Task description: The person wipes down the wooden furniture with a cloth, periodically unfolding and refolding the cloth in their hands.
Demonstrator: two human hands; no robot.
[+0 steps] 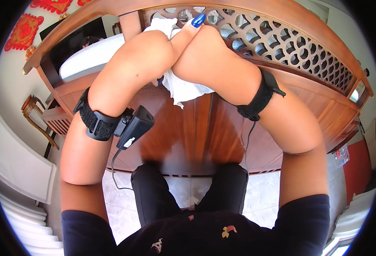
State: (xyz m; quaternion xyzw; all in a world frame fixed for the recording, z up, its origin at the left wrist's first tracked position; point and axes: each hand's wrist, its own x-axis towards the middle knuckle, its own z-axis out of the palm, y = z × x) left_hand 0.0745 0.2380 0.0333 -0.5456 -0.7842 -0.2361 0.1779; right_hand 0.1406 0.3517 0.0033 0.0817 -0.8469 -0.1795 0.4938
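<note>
My left hand [154,46] and my right hand [201,48] meet at the carved wooden panel, pressed together over a white cloth [184,91]. Folds of the cloth stick out above my left hand, and its loose end hangs below both hands against the lower wooden panel. A thumb with a shiny blue nail lies across the top where the hands meet. Another blue nail peeks out under my left hand. Both hands look closed around the cloth, though most fingers are hidden behind them.
The wooden headboard-like frame [282,68] has a lattice of scalloped openings. A white cushion or mattress [90,57] lies behind its left side. Black straps circle both forearms; the left one carries a black device [137,127] with a cable. A wooden stool [36,111] stands at the left.
</note>
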